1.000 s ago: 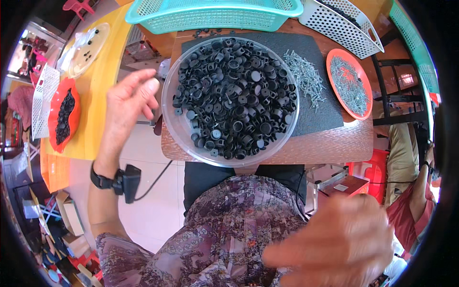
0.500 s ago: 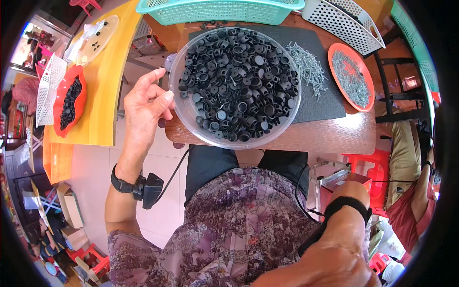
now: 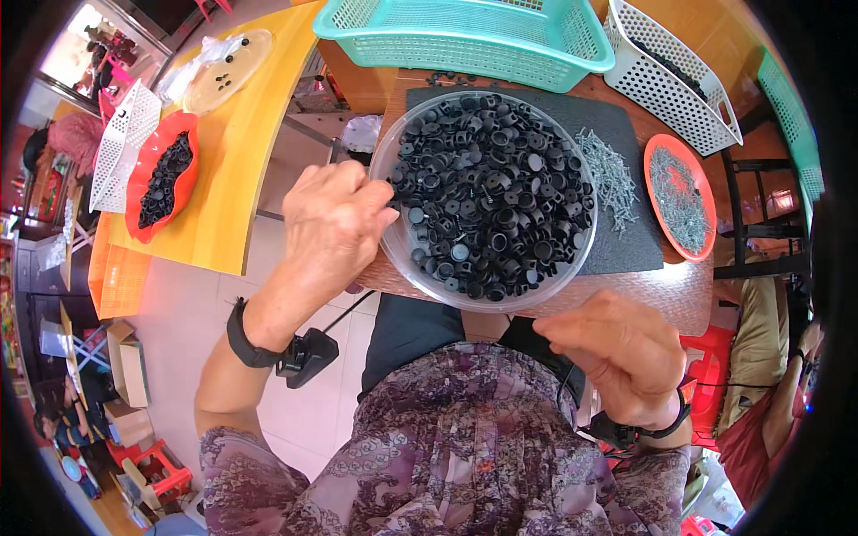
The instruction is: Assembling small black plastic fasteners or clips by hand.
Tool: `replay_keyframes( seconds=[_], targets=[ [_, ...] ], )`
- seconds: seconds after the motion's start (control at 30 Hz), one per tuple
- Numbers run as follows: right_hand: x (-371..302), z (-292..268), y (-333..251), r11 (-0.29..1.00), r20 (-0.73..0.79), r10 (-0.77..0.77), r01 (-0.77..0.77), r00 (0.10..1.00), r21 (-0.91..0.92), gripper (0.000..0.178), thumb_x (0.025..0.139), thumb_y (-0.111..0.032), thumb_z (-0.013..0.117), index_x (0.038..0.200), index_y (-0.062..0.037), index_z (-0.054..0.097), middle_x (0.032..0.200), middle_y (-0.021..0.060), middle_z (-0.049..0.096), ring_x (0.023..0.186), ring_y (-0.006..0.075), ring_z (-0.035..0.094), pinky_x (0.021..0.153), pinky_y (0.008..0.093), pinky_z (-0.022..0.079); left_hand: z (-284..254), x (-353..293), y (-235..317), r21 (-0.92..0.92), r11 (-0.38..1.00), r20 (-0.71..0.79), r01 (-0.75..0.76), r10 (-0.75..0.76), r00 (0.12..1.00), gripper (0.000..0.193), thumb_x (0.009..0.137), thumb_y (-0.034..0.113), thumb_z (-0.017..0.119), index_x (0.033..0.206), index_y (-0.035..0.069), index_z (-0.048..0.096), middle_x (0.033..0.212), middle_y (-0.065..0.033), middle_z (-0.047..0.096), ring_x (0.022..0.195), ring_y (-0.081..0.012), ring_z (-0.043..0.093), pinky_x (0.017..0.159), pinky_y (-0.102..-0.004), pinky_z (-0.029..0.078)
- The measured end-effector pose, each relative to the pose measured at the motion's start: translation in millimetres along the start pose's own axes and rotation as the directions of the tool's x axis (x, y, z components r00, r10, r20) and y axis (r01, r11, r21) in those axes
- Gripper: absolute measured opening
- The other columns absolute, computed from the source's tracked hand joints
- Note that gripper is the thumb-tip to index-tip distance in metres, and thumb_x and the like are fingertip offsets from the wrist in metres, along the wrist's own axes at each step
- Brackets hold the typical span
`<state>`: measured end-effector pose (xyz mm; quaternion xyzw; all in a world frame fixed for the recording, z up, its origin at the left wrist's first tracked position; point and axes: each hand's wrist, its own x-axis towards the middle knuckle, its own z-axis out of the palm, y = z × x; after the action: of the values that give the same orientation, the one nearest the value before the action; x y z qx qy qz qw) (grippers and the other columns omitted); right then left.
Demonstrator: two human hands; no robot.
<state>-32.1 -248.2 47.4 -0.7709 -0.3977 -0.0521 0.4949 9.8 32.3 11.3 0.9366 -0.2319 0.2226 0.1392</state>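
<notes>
A round clear plastic tub [image 3: 391, 259] full of small black plastic caps [image 3: 500, 192] stands on a brown table in front of me. At its left rim is my left hand [image 3: 335, 219], closed, with thumb and forefinger together; what they pinch is hidden. Below the tub's right side, in front of the table edge, I hold my right hand [image 3: 621, 353] with the fingers pressed together. Whatever it grips does not show. Loose grey screws [image 3: 609, 179] lie in a pile on a dark mat [image 3: 639, 241] right of the tub.
An orange plate [image 3: 653, 183] of screws sits far right. Behind the tub stand a turquoise basket [image 3: 474, 49] and a white perforated basket [image 3: 670, 107]. On a yellow table [image 3: 237, 170] at left is a red dish [image 3: 136, 201] of black parts. Another person's arm [image 3: 788, 380] shows at far right.
My left hand has gone from spread fingers beside the tub to a closed pinch at its rim. My right hand has risen from low at the right toward the table edge. The view has shifted.
</notes>
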Motion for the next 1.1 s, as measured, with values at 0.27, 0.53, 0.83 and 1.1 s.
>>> replay_keyframes(
  seconds=[0.27, 0.53, 0.83, 1.1],
  targets=[
    [-13.3, -8.2, 4.6, 0.99, -0.057, 0.14, -0.141, 0.989, -0.013, 0.018, 0.073, 0.006, 0.066, 0.091, 0.0053, 0.064, 0.081, 0.0153, 0.066, 0.068, 0.0304, 0.064, 0.059, 0.0343, 0.05, 26.6, 24.3, -9.7, 0.146, 0.948, 0.247, -0.283, 0.242, 0.938, 0.006, 0.059, 0.007, 0.066, 0.06, 0.005, 0.061, 0.064, -0.0077, 0.05, 0.068, -0.0225, 0.051, 0.071, -0.0361, 0.035],
    [-18.3, -8.5, 10.4, 0.983, -0.059, 0.18, -0.181, 0.982, -0.013, 0.021, 0.071, 0.007, 0.065, 0.092, 0.0047, 0.065, 0.079, 0.0145, 0.066, 0.067, 0.0294, 0.063, 0.06, 0.0336, 0.048, 29.8, 25.5, -7.2, 0.161, 0.917, 0.273, -0.365, 0.314, 0.909, 0.005, 0.057, 0.008, 0.065, 0.061, 0.005, 0.064, 0.062, -0.0088, 0.057, 0.064, -0.0227, 0.055, 0.069, -0.0373, 0.034],
    [-6.6, 12.9, 26.7, 0.961, -0.222, 0.274, -0.261, 0.936, 0.087, 0.016, 0.077, 0.006, 0.062, 0.092, 0.0021, 0.064, 0.077, 0.0122, 0.064, 0.065, 0.0212, 0.061, 0.058, 0.0282, 0.047, -6.4, 14.1, 37.1, -0.379, 0.923, 0.061, 0.057, -0.037, 0.997, 0.036, 0.066, -0.005, 0.072, 0.099, 0.001, 0.058, 0.074, -0.0065, 0.058, 0.063, -0.0192, 0.055, 0.06, -0.0299, 0.046],
    [25.4, 43.6, 28.5, 0.788, -0.136, 0.502, -0.386, 0.854, 0.48, 0.011, 0.083, -0.003, 0.063, 0.091, 0.0031, 0.062, 0.077, 0.0043, 0.063, 0.066, 0.0061, 0.054, 0.058, 0.022, 0.045, -2.3, 20.5, 70.7, -0.29, 0.926, -0.169, -0.242, 0.199, 0.965, 0.054, 0.062, -0.009, 0.073, 0.112, 0.0, 0.054, 0.074, -0.0071, 0.056, 0.063, -0.0196, 0.055, 0.055, -0.028, 0.045]
  ],
)
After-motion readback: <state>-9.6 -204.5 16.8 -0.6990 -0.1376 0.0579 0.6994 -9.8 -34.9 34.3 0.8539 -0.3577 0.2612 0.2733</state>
